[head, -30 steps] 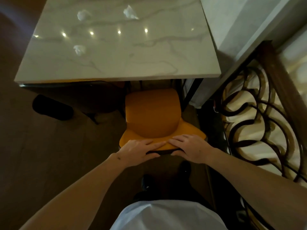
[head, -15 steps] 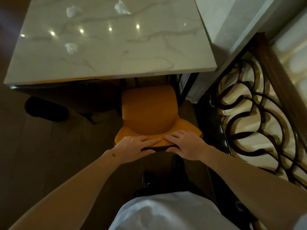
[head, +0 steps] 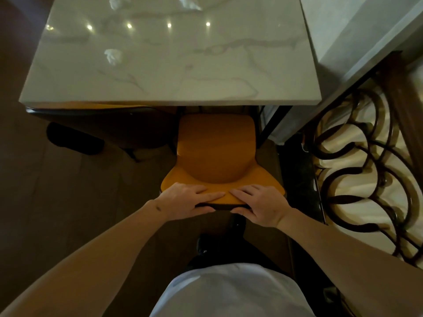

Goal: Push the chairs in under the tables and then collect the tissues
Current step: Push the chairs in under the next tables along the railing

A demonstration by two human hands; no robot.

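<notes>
Your left hand [head: 186, 199] and right hand [head: 259, 205] are gripping the orange chair [head: 217, 154] by its backrest top. The seat is lying beyond them, partly under the marble table [head: 229, 83].

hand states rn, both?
Left hand: grips the top edge of the orange chair backrest.
Right hand: grips the same edge.

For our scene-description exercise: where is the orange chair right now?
In the head view, the orange chair sits centre frame, its seat partly under the marble table's near edge, with the left hand and right hand gripping its backrest top.
</notes>
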